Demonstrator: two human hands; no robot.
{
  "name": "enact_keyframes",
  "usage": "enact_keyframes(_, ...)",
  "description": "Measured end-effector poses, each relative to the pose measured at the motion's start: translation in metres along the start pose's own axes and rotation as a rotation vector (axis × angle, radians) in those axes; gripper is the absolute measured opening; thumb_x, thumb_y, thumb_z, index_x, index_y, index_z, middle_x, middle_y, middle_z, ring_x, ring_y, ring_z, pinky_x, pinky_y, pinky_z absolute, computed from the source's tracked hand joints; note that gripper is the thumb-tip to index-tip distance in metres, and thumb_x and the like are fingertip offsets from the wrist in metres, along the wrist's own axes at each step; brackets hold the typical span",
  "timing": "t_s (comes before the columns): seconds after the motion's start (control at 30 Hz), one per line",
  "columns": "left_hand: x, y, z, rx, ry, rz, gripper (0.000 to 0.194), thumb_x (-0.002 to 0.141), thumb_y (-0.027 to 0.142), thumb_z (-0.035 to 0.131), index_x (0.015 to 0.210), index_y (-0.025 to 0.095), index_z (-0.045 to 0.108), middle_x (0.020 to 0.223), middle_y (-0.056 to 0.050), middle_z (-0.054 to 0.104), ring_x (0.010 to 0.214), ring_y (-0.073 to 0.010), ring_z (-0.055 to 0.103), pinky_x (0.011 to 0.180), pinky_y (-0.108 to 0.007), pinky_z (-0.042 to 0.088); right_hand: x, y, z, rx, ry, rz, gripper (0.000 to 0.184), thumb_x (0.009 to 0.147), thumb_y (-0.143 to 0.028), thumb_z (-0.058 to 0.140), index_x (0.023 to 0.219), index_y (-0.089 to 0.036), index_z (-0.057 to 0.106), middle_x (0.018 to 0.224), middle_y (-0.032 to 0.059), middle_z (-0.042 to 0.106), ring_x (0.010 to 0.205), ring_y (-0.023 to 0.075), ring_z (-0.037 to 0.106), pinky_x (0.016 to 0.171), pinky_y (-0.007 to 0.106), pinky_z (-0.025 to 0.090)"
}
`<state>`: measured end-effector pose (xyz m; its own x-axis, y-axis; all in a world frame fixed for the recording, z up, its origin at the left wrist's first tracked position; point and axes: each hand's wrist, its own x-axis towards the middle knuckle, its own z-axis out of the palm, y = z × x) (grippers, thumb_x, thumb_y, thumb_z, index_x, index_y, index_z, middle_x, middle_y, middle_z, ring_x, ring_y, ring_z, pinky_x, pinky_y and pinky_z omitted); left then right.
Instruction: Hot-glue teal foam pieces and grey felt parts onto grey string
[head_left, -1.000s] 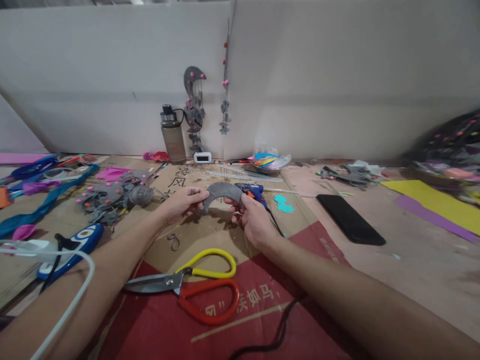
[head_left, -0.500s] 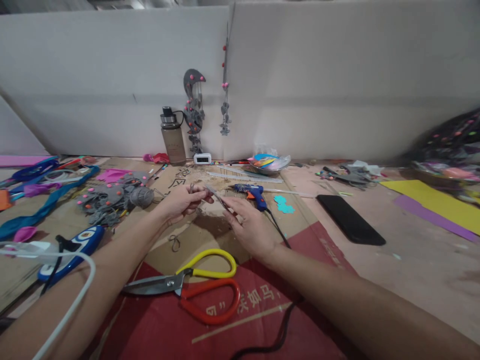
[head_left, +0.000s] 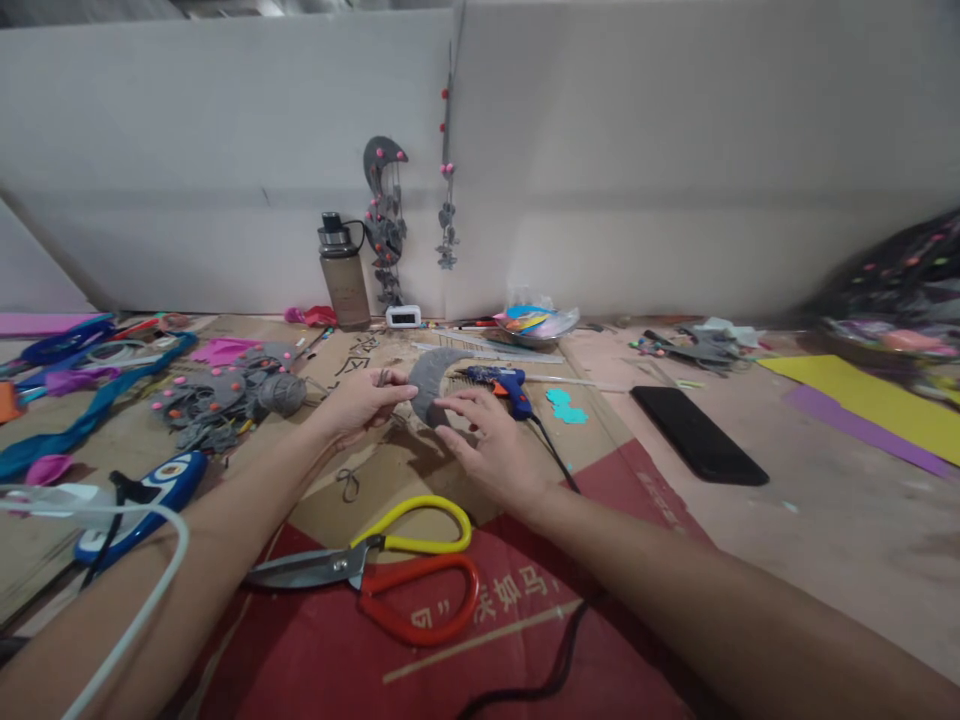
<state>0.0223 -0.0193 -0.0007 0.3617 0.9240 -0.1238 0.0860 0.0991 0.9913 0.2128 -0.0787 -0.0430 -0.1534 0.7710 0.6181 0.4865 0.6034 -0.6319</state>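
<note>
A grey felt crescent moon (head_left: 429, 380) is held up over the cardboard, its flat face turned toward me. My left hand (head_left: 367, 405) is closed in a pinch on its left edge. At the lower right end of the crescent, my right hand (head_left: 487, 445) has thumb and fingertips on the felt. Just behind the right hand lies a blue glue gun (head_left: 514, 388), partly covered by it. Scissors (head_left: 375, 565) with one yellow and one red handle rest on the red part of the cardboard (head_left: 315, 650). A small loop of dark string (head_left: 347, 486) lies below the left hand.
Grey felt pieces and yarn (head_left: 225, 390) are heaped at left. A bottle (head_left: 343, 275) stands by the wall near a hanging moon ornament (head_left: 385, 235). To the right are turquoise cutouts (head_left: 566, 407), a black phone (head_left: 697, 435) and a yellow sheet (head_left: 862, 395). A white cable (head_left: 176, 560) crosses my left forearm.
The felt crescent has turned from nearly edge-on to showing its broad face. My right fingers have shifted to its lower end, while my left hand keeps its pinch.
</note>
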Motion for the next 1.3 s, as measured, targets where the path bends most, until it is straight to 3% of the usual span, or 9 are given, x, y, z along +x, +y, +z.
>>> enact_keyframes(0.23, 0.001, -0.001, 0.0, 0.017, 0.029, -0.035, 0.027, 0.062, 0.032, 0.075, 0.073, 0.016, 0.056, 0.042, 0.01, 0.032, 0.033, -0.0023, 0.021, 0.035, -0.018, 0.009, 0.002, 0.009, 0.003, 0.196, 0.023, 0.239, 0.021, 0.083, -0.031, 0.053, 0.097, -0.02, 0.065, 0.091, 0.0042, 0.066, 0.078, 0.0149, 0.06, 0.074, 0.031, 0.049)
enact_keyframes(0.37, 0.002, -0.002, -0.001, 0.075, 0.028, -0.003, 0.024, 0.064, 0.031, 0.073, 0.077, 0.016, 0.06, 0.041, 0.01, 0.033, 0.032, -0.003, 0.022, 0.034, -0.019, 0.01, 0.004, 0.014, 0.008, 0.365, 0.062, 0.4, 0.022, 0.081, -0.035, 0.055, 0.092, -0.019, 0.063, 0.087, 0.0031, 0.066, 0.077, 0.0144, 0.059, 0.067, 0.028, 0.048)
enact_keyframes(0.5, 0.0, 0.0, 0.002, 0.148, 0.025, 0.005, 0.025, 0.065, 0.032, 0.071, 0.082, 0.016, 0.062, 0.045, 0.008, 0.041, 0.033, -0.0029, 0.023, 0.035, -0.02, 0.011, 0.008, 0.017, 0.011, 0.622, 0.116, 0.542, 0.032, 0.076, -0.04, 0.06, 0.1, -0.018, 0.057, 0.089, 0.003, 0.064, 0.074, 0.0126, 0.058, 0.053, 0.021, 0.043)
enact_keyframes(0.67, -0.005, 0.004, 0.008, 0.208, -0.011, 0.026, 0.03, 0.063, 0.032, 0.073, 0.086, 0.014, 0.065, 0.057, 0.005, 0.05, 0.037, -0.002, 0.026, 0.036, -0.02, 0.012, 0.01, 0.016, 0.009, 0.85, 0.102, 0.605, 0.034, 0.072, -0.042, 0.064, 0.097, -0.019, 0.061, 0.087, 0.0015, 0.065, 0.068, 0.0099, 0.056, 0.052, 0.019, 0.042)
enact_keyframes(0.87, -0.004, 0.004, 0.006, 0.118, -0.05, -0.033, 0.037, 0.073, 0.046, 0.065, 0.088, 0.013, 0.065, 0.044, 0.009, 0.031, 0.037, -0.0032, 0.017, 0.036, -0.018, 0.01, 0.01, 0.015, 0.007, 1.041, 0.173, 0.702, 0.026, 0.067, -0.035, 0.069, 0.084, -0.016, 0.066, 0.077, 0.0016, 0.066, 0.063, 0.0096, 0.055, 0.051, 0.02, 0.041)
enact_keyframes(1.07, -0.003, 0.002, 0.002, 0.083, -0.142, -0.074, 0.048, 0.08, 0.055, 0.052, 0.089, 0.01, 0.065, 0.047, 0.007, 0.035, 0.039, -0.0028, 0.01, 0.037, -0.019, 0.007, 0.011, 0.019, 0.005, 1.129, 0.222, 0.761, 0.022, 0.066, -0.031, 0.072, 0.081, -0.017, 0.065, 0.074, 0.0013, 0.067, 0.062, 0.0092, 0.057, 0.051, 0.018, 0.041)
enact_keyframes(1.3, -0.001, -0.004, 0.001, 0.197, -0.159, -0.054, 0.04, 0.074, 0.053, 0.062, 0.076, 0.013, 0.063, 0.043, 0.009, 0.027, 0.036, -0.0038, 0.016, 0.036, -0.02, 0.009, 0.01, 0.024, 0.007, 1.16, 0.236, 0.763, 0.017, 0.069, -0.029, 0.07, 0.08, -0.017, 0.065, 0.072, 0.0009, 0.066, 0.062, 0.0088, 0.057, 0.05, 0.018, 0.042)
